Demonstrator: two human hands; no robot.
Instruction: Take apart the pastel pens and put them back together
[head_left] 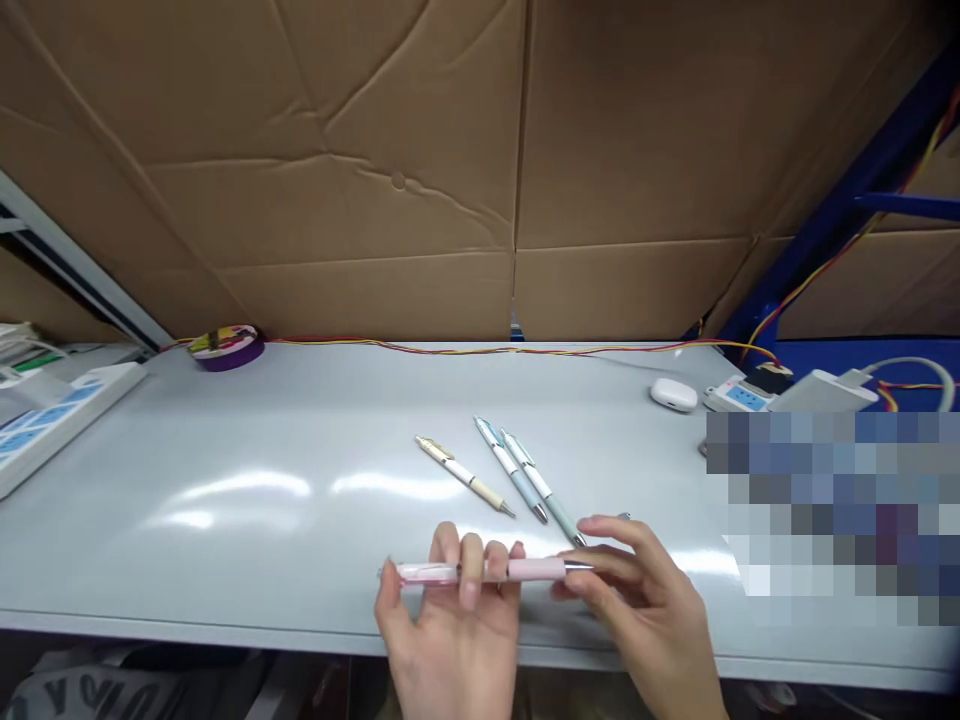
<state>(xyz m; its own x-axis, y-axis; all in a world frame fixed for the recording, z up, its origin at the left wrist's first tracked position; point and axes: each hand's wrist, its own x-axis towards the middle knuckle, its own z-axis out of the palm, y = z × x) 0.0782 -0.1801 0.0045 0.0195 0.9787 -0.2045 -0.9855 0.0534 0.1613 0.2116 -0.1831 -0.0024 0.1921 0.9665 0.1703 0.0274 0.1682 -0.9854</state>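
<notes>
A pink pen with a silver tip lies level across my left hand, palm up, its fingers curled round the barrel. The left thumb presses at the clicker end. At the silver tip, my right hand has its thumb and a finger closed about the pen, while the index finger stretches above. Just beyond the hands lie a cream and gold pen, a blue pen and a green pen, whose tip comes close to the right fingers. Behind the right hand a small dark end of something peeks out.
A purple tape roll sits at the back left, near a power strip. Thin red and yellow wires run along the back edge. On the right are a white earbud case, another power strip and a charger. Cardboard stands behind.
</notes>
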